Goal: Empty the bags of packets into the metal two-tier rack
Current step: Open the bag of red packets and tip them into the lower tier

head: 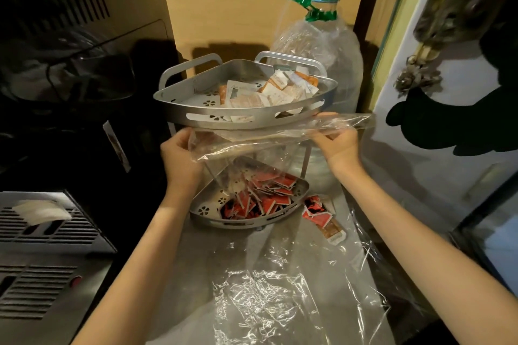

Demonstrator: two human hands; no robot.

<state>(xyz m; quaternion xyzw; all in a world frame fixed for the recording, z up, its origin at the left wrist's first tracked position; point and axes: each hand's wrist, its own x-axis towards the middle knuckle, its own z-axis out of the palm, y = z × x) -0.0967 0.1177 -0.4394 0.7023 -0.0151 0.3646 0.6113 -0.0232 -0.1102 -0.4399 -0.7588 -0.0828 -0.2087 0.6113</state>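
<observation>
A metal two-tier corner rack stands on the grey counter. White and orange packets fill its top tier, and red packets lie in its bottom tier. Between the tiers, a clear plastic bag is stretched out and hangs over the bottom tier. My left hand grips the bag's left end and my right hand grips its right end. Whether any packets remain inside the bag I cannot tell.
Two loose packets lie on the counter right of the bottom tier. A crumpled clear bag lies on the counter in front. A large green-capped plastic bottle stands behind the rack. Dark machines are at left, a fridge door at right.
</observation>
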